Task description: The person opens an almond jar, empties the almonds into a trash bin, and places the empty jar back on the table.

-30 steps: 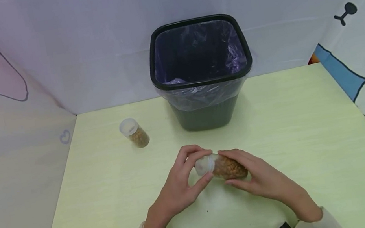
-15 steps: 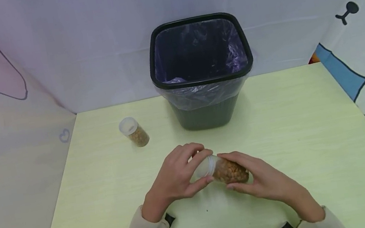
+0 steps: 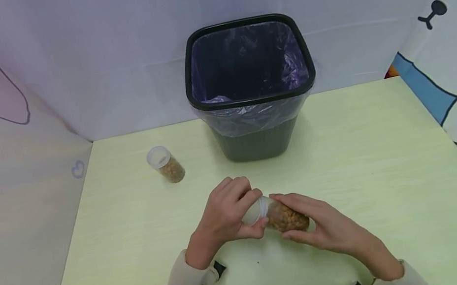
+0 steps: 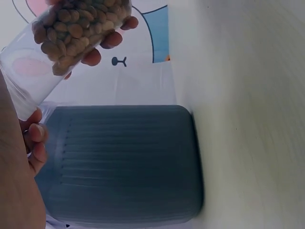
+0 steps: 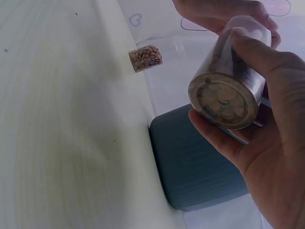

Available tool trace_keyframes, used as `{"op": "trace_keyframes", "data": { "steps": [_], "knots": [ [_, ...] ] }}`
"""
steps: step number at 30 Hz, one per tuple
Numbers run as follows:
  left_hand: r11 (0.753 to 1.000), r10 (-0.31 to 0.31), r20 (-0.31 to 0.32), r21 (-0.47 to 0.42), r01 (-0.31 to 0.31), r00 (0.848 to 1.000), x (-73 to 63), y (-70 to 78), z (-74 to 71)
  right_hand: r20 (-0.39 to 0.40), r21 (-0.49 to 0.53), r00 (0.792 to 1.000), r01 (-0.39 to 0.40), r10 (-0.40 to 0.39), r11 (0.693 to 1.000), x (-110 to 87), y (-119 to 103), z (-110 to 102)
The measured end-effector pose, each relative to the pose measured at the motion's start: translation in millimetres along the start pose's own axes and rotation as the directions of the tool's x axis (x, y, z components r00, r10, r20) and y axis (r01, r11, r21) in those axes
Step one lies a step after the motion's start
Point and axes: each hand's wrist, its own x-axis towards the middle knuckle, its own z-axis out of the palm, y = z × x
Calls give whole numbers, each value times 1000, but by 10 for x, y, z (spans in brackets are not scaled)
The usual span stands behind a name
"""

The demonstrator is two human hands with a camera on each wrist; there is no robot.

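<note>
A clear plastic jar point(image 3: 286, 215) of brown, bean-like pieces is held tilted above the table, its lidded end toward the left. My right hand point(image 3: 328, 221) grips the jar's body near the base, thumb on one side and fingers on the other. On the whitish lid point(image 3: 254, 212), my left hand point(image 3: 228, 212) has its thumb and curled fingers. From the right wrist view, the jar's round base point(image 5: 224, 101) faces the camera. In the left wrist view the pieces point(image 4: 78, 28) lie toward the base end, and part of the left hand point(image 4: 35, 143) shows at the lid.
A second, smaller jar point(image 3: 165, 164) with similar pieces stands at the back left of the pale table point(image 3: 108, 261). Behind my hands is a dark bin point(image 3: 255, 144) lined with a clear bag. White printed cloth point(image 3: 120, 55) hangs at the back and sides.
My left hand has rolled over the lid, its fingers curling more and its wrist and sleeve turning. The right hand keeps its grip on the jar, which has tilted slightly.
</note>
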Motion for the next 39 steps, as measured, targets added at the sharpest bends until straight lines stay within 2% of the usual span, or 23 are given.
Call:
{"op": "trace_keyframes", "data": {
  "steps": [8,18,22,26,34,37,39],
  "knots": [
    [995,-92,-26,-41,91,995,-10,58,40,-89,-33,995,44,-47,998,-19,8,59],
    [978,-196,-32,-74,193,980,-51,115,85,-163,-73,983,72,-83,995,-35,31,136],
    [971,-230,-33,-74,227,973,-61,137,99,-206,-104,972,96,-116,990,-38,46,178],
    [962,-266,-40,-68,263,963,-63,163,111,-260,-149,951,134,-170,980,-16,47,215],
    [933,-356,-47,-78,352,933,-69,218,144,-348,-271,895,188,-278,944,29,31,287],
    [910,-407,-38,-99,402,913,-72,243,158,-365,-332,882,176,-298,927,32,36,305],
    [884,-456,-9,-118,452,890,-73,264,160,-372,-369,877,160,-303,916,33,46,309]
  ]
}}
